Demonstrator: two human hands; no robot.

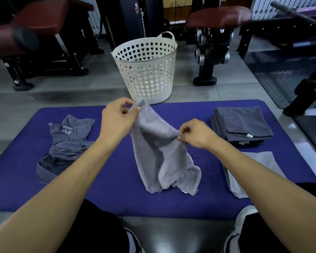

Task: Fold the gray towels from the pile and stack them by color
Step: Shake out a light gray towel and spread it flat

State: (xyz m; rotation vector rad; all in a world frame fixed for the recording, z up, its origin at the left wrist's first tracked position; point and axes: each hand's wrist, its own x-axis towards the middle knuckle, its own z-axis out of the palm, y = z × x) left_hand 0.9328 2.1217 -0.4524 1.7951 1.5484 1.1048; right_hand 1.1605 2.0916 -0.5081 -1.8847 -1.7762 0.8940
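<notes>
A purple exercise mat [117, 198] covers the floor, a white laundry basket [147, 70] standing at its far edge. On the mat's left lies a crumpled pile of dark gray towels [66, 143]; on its right a folded dark gray stack [242, 125], with a folded light gray stack [266, 161] nearer. At centre, the left hand [117, 117] and right hand [197, 134] each pinch the top edge of a light gray towel [159, 152], its bottom bunched on the mat.

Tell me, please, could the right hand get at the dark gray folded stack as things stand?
Probably yes: the dark gray folded stack lies uncovered just beyond the right hand, though its grip now pinches the light gray towel.
</notes>
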